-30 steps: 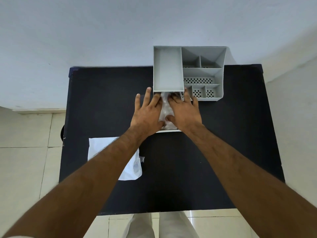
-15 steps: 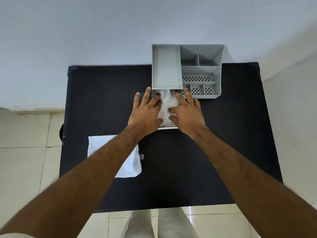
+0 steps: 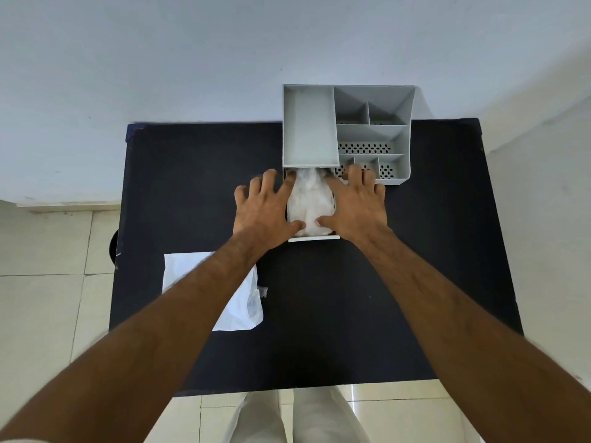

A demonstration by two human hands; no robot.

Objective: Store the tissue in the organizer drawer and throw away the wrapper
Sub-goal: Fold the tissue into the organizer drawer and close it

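White crumpled tissue [image 3: 309,203] fills the pulled-out drawer [image 3: 315,238] of the grey organizer [image 3: 310,129] at the far side of the black table. My left hand [image 3: 263,209] lies flat on the drawer's left side, with its thumb and fingertips touching the tissue. On the drawer's right side rests my right hand [image 3: 355,206], fingers spread and thumb on the tissue. Neither hand grips anything. The white wrapper [image 3: 244,302] lies flat on the table at the near left, partly hidden under my left forearm.
The organizer has several small open compartments [image 3: 371,135] on its right side, some with perforated bottoms. The black table [image 3: 319,314] stands against a white wall, with tiled floor on both sides. A dark round object [image 3: 112,247] peeks out at the table's left edge.
Both hands have spread apart from the middle of the drawer to its sides, which uncovers more of the tissue. The wrapper has not moved.
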